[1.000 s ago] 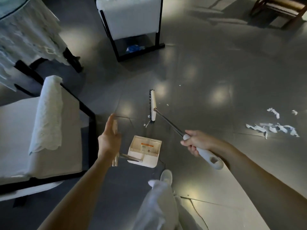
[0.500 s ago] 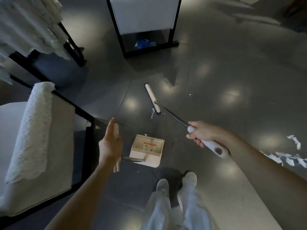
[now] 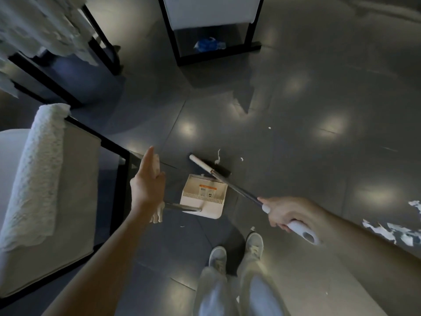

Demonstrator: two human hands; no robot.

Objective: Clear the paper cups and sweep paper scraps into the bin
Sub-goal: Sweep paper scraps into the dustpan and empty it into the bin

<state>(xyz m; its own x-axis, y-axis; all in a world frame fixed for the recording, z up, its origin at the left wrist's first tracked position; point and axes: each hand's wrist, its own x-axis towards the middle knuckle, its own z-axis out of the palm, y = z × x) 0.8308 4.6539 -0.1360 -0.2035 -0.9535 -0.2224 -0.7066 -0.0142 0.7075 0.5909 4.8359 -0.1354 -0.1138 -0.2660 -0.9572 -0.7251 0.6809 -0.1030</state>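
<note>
Grey tiled floor (image 3: 319, 87) fills the view, shiny with lamp glare. Left of the left hand (image 3: 147, 185) stands a white chair (image 3: 75, 190) on a black frame, with a lace cloth (image 3: 38, 167) draped over its edge. Further off, beyond and left of that hand, hangs a lace tablecloth (image 3: 34, 26). Straight ahead of both hands, well apart from them, stands a second white seat (image 3: 209, 10) with a blue bag (image 3: 209, 44) on the floor beneath it.

Below the hands are the person's pale trousers and two grey shoes (image 3: 217, 257), set between the forearms.

The broom (image 3: 205, 166) runs from the right hand (image 3: 282, 215) forward and leftward; its white head with dark bristles lies on the floor between the hands, just beyond the dustpan (image 3: 202, 197). The right hand is wrapped round the white grip, and the grip's end juts out behind the hand.

The dustpan sits on the floor just right of the left hand. That hand holds the white grip of its metal handle, thumb straight along it; the other fingers are hidden behind the hand.

A heap of scraps (image 3: 391, 231) lies right of the right forearm. Loose bits (image 3: 218, 156) sit at the bristles, and others near the shoes.
</note>
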